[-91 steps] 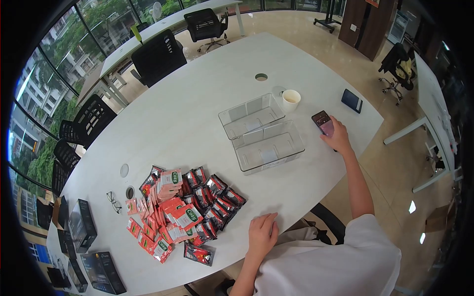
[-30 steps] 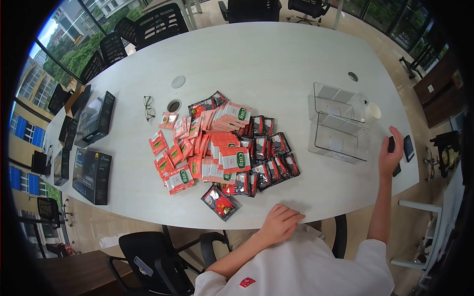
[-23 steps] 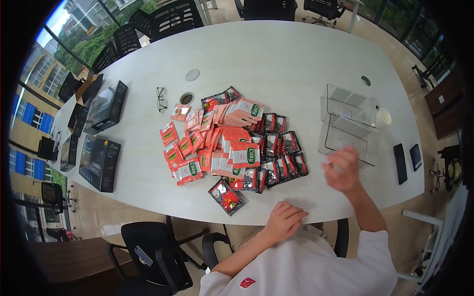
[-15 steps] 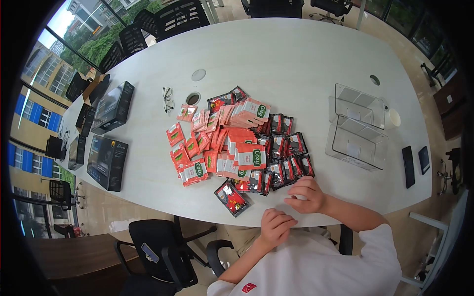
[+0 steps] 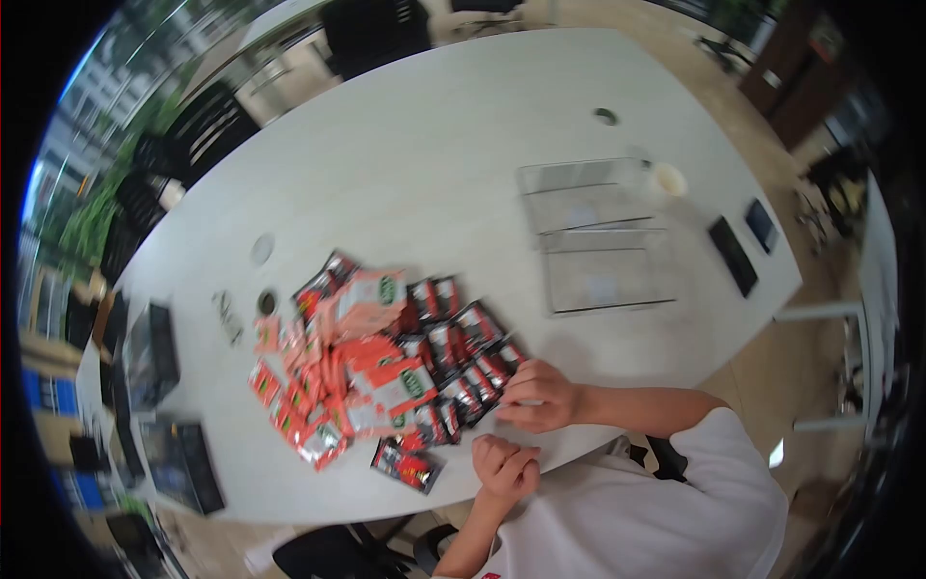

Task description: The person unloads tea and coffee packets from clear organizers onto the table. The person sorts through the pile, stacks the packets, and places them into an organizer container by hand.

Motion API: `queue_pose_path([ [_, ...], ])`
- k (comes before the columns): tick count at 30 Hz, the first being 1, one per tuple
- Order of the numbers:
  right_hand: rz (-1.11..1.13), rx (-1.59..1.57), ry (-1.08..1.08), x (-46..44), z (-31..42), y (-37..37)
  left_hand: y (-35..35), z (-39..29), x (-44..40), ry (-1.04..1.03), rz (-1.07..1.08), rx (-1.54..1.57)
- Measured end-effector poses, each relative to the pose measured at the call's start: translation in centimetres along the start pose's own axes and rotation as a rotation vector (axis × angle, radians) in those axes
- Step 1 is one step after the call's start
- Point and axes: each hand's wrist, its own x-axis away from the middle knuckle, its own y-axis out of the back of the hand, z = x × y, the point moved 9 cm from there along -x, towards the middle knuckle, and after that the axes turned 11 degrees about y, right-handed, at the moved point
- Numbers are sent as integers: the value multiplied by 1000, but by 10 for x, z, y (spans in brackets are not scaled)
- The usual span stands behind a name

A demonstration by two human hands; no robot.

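A heap of packets lies at the left of the table. Salmon-pink packets (image 5: pixel 367 307), some with a green "Cozy" label, cover its middle. Red-and-black packets (image 5: pixel 479 328) sit along its right side. One more red-and-black packet (image 5: pixel 410 467) lies at the front, near the table edge. My right hand (image 5: pixel 540 396) is beside the heap's right corner, fingers curled in, with nothing visible in them. Close below it, over the table's front edge, my left hand (image 5: pixel 506 468) has its fingers bent into a loose fist, and nothing shows in it.
Two clear open bins, a rear one (image 5: pixel 584 191) and a front one (image 5: pixel 610 280), stand right of centre. A pale cup (image 5: pixel 667 180), a black phone (image 5: pixel 733 256) and a dark-blue flat object (image 5: pixel 761 225) are farther right. Glasses (image 5: pixel 228 318) and black boxes (image 5: pixel 180 463) lie left.
The view has swung right, so the packets and bins appear farther left and the picture is blurred. Both hands stay in nearly the same pose by the heap; no packet has visibly been taken.
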Motion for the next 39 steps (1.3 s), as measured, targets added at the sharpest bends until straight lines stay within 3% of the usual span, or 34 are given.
queue_pose_path([
  [7,-43,67,-101,15,-11,6,-11,11,-4,92,122,8],
  [17,-30,124,-172,20,-17,2,-21,0,-6,32,210,32],
  [22,-67,219,-292,20,-21,13,-17,-7,-1,-53,143,49],
  [29,-13,112,-719,43,-48,2,-11,-7,2,-91,98,124],
  [31,-96,186,-625,38,-47,7,-6,-10,1,-104,81,168],
  [39,-60,289,-658,38,-49,7,23,-12,12,-170,-45,222],
])
